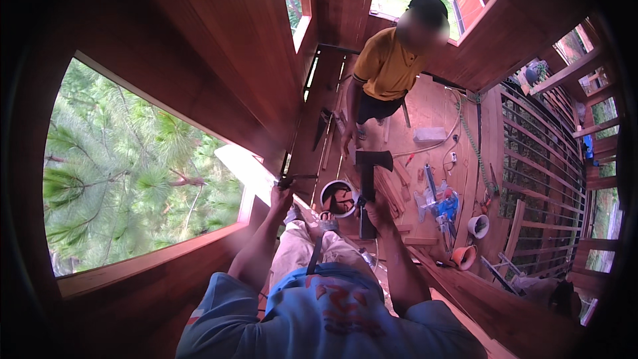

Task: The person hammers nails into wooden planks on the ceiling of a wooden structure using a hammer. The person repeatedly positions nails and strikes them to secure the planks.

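My left hand (282, 194) is closed around a slim dark rod-like tool (303, 176), beside the window frame. Its exact kind is too small to make out. In my right hand (379, 214) is a black hatchet-shaped tool (367, 176), its broad end pointing away from me. A person in a yellow shirt (383, 60) stands across from me, one hand (348, 143) lowered close to the black tool's broad end; I cannot tell whether they touch. Between my hands, a white bucket (323, 201) on the floor holds dark and reddish-brown pieces.
A large window opening (139, 179) lies at my left. Loose wood strips (391, 193), a pale block (430, 134), a blue-and-grey tool (446, 206), a white bucket (478, 226) and an orange bucket (464, 256) are on the right-hand floor. Beyond them run open slats (541, 153).
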The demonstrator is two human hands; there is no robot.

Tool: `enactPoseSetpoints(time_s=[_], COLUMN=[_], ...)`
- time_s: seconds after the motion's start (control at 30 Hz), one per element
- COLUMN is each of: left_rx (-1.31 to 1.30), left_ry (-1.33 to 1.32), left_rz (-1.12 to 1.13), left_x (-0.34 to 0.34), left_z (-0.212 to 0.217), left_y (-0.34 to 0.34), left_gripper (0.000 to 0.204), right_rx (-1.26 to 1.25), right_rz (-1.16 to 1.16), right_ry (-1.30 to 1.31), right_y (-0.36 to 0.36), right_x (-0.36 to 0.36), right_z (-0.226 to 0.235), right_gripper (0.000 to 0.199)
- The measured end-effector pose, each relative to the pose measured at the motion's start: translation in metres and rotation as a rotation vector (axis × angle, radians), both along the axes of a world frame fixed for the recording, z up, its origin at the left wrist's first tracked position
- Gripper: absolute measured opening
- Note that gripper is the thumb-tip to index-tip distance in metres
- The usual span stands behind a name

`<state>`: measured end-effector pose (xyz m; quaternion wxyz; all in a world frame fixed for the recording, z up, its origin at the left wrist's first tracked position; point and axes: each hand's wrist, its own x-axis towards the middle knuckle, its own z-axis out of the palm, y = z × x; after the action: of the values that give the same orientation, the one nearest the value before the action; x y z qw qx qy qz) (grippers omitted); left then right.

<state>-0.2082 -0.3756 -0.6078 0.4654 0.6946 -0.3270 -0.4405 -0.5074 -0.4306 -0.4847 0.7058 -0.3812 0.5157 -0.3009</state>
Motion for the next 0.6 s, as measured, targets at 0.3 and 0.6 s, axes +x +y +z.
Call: enactPoseSetpoints(time_s=[0.3,0.6], left_rx=[0.018,0.078], left_ry=[0.411,-0.044], left_rz=[0.269,0.373], left_x=[0.015,0.06], left_z=[0.176,0.141], left_y=[0.084,0.169], left_gripper=[0.018,0.015], right_rx=[0.029,-0.068], right_rz=[0.074,0.067], right_ry=[-0.003,-0.111], right_y=[-0.046,-0.074], right_x=[0.019,0.012], right_z=[-0.008,-0.063], right_gripper=[0.03,0.021])
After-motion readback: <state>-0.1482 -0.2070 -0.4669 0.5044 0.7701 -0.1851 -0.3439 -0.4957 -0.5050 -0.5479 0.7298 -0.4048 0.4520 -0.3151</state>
